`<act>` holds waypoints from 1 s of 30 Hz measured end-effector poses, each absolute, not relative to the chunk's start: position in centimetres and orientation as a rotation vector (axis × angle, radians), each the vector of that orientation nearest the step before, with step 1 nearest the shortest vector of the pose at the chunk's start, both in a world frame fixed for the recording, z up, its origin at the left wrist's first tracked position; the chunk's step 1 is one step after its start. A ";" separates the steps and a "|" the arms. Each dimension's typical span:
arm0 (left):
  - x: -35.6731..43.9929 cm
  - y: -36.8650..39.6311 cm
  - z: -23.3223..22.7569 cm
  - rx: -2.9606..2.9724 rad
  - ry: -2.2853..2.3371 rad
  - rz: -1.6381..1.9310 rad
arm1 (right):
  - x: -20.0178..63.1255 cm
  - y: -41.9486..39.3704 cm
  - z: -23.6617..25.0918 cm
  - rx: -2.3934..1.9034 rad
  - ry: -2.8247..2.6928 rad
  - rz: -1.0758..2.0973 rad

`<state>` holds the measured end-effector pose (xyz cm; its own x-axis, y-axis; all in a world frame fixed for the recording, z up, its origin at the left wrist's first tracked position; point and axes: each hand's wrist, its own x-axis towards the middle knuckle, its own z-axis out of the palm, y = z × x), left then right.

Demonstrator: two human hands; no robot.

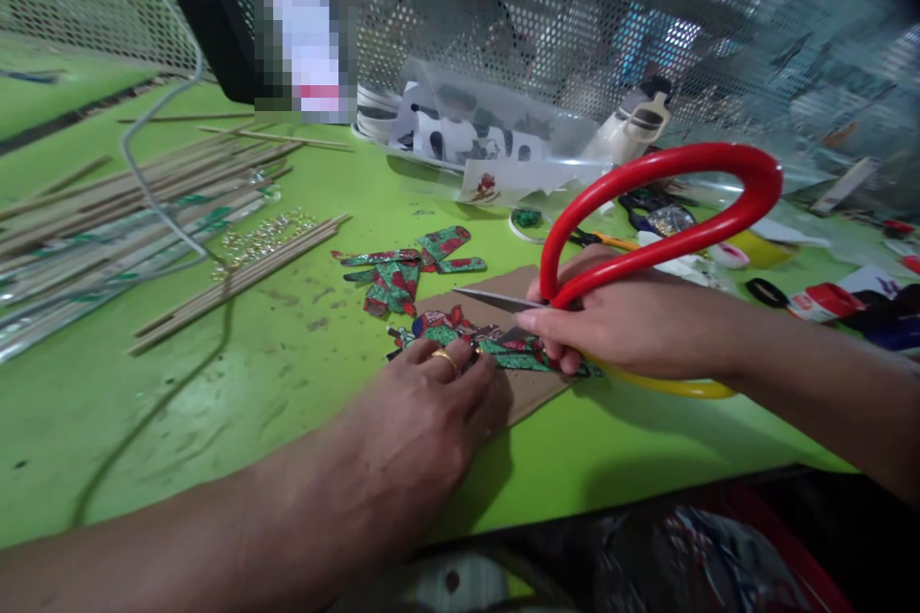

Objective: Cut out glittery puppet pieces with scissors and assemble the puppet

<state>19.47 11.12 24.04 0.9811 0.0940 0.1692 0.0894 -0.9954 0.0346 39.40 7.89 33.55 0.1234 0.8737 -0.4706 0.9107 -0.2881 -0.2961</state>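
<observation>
My right hand (632, 321) grips large scissors (647, 211) with a red upper loop and a yellow lower loop, blades pointing left and parted. My left hand (438, 412), a gold ring on one finger, presses down on green and red patterned paper strips (495, 345) lying on a brown cardboard sheet (532, 388). The scissor blade tip sits just above these strips. More cut pieces of the same patterned paper (402, 273) lie just behind on the green table (216, 383).
Bundles of thin wooden sticks (144, 201) lie at the left, with a grey cable (154, 172) across them. A clear plastic bag of printed pieces (489, 129), a glue bottle (632, 124) and small tools stand along the perforated metal screen (575, 10).
</observation>
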 end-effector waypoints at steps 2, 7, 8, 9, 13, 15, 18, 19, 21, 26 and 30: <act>19.5 11.1 24.0 3.094 0.149 0.274 | 39.1 7.9 33.6 2.301 1.861 -0.855; 19.5 11.0 24.2 3.095 0.160 0.242 | 38.0 7.9 33.9 2.303 1.854 -0.762; 19.5 11.0 24.3 3.095 0.163 0.222 | 37.9 7.9 34.0 2.305 1.846 -0.760; 19.6 11.0 24.3 3.097 0.161 0.211 | 37.7 8.0 34.1 2.311 1.842 -0.762; 19.7 11.0 24.0 3.129 0.149 0.238 | 37.5 8.0 34.2 2.362 1.804 -0.758; 19.7 11.0 23.7 3.147 0.156 0.261 | 37.4 8.1 34.2 2.376 1.787 -0.753; 19.6 11.0 23.5 3.150 0.153 0.297 | 37.1 8.2 34.3 2.369 1.784 -0.743; 19.6 10.9 23.5 3.147 0.155 0.301 | 37.1 8.3 34.3 2.363 1.785 -0.739; 19.6 10.9 23.5 3.142 0.155 0.305 | 37.0 8.4 34.3 2.349 1.792 -0.744; 19.7 10.8 23.7 3.158 0.164 0.316 | 37.7 8.1 34.3 2.328 1.807 -0.801; 19.6 10.7 23.8 3.139 0.136 0.312 | 38.3 7.8 34.1 2.347 1.812 -0.815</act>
